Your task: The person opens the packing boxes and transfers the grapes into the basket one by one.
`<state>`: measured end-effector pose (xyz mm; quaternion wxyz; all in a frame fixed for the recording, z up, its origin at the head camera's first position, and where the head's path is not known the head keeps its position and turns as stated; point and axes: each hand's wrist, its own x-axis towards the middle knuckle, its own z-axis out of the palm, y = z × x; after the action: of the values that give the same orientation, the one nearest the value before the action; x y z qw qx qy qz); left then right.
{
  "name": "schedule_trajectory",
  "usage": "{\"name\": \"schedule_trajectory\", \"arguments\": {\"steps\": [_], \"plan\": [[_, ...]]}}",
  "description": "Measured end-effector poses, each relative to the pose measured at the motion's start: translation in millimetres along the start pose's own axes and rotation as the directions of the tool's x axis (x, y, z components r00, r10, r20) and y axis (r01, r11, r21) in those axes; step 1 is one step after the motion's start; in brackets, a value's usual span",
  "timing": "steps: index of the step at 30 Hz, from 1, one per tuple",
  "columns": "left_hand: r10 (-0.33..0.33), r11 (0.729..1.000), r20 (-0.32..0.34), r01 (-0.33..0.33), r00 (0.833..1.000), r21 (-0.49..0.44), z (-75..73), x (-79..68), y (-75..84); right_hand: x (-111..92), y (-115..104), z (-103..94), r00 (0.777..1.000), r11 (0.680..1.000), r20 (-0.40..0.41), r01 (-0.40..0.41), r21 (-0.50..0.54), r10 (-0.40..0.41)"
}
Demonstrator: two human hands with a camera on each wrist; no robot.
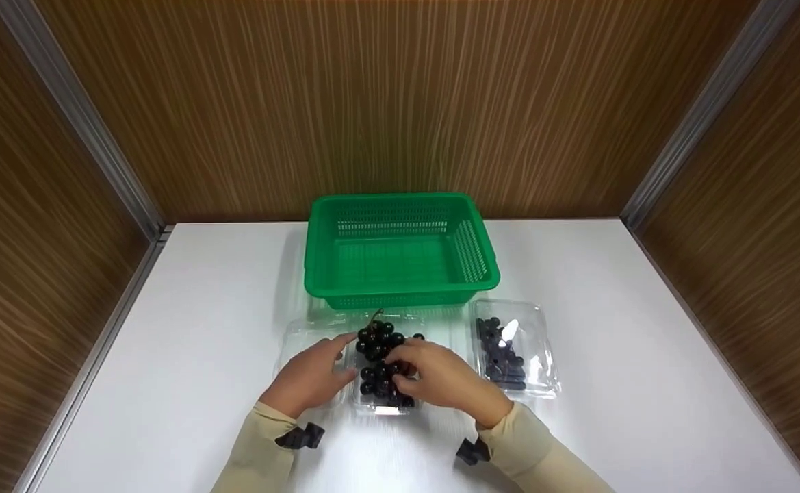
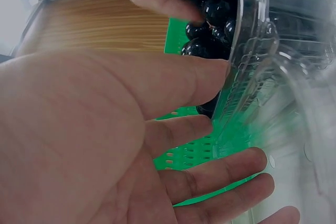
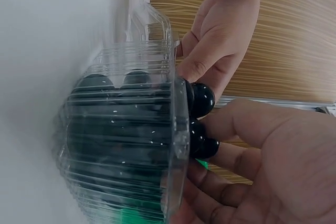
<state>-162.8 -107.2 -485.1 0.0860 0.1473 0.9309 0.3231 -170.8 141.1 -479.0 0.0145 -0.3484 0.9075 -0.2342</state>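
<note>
A bunch of dark, glossy grapes (image 1: 377, 339) fills a clear plastic clamshell box (image 1: 387, 411), its lid folded out to the left and a thin stem poking up at the back. My right hand (image 1: 441, 375) pinches grapes in the middle of the bunch between thumb and fingers. In the right wrist view, grapes (image 3: 203, 100) bulge above the rim beside that hand's fingers. My left hand (image 1: 311, 373) is at the box's left side with fingers spread. The left wrist view has its thumb (image 2: 194, 80) right at the rim, with extended fingers over the lid.
Behind the box stands a green plastic basket (image 1: 400, 290) with perforated sides. To the right lies a closed clear box (image 1: 543, 342) with dark grapes (image 1: 499, 352) inside. Wood-grain panels (image 1: 400, 103) enclose the white table (image 1: 612, 308) at the back and sides.
</note>
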Motion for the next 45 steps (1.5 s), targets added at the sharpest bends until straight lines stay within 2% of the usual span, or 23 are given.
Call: {"name": "schedule_trajectory", "arguments": {"steps": [12,18,25,40,45], "plan": [[0.008,1.000,-0.005,-0.008,1.000,0.010,-2.5,0.0,1.5,1.9,0.7,-3.0,0.999,0.997,-0.019,-0.025,0.069,0.026],[0.036,0.998,-0.011,-0.035,0.999,0.043,-1.0,-1.9,0.3,2.1,2.8,-1.0,0.999,0.992,-0.033,-0.020,0.124,0.025],[0.043,0.997,-0.008,-0.042,0.999,0.062,0.4,-1.8,-1.2,2.3,5.2,0.3,0.999,0.990,-0.042,-0.027,0.139,0.033],[0.046,0.998,-0.021,-0.045,0.999,0.052,0.1,-0.2,-2.4,3.8,4.8,-1.0,0.995,0.979,-0.029,-0.086,0.183,0.093],[0.047,0.998,-0.020,-0.046,0.999,0.042,0.4,-1.5,-2.3,3.5,5.3,0.1,0.995,0.978,-0.043,-0.082,0.189,0.092]]}}
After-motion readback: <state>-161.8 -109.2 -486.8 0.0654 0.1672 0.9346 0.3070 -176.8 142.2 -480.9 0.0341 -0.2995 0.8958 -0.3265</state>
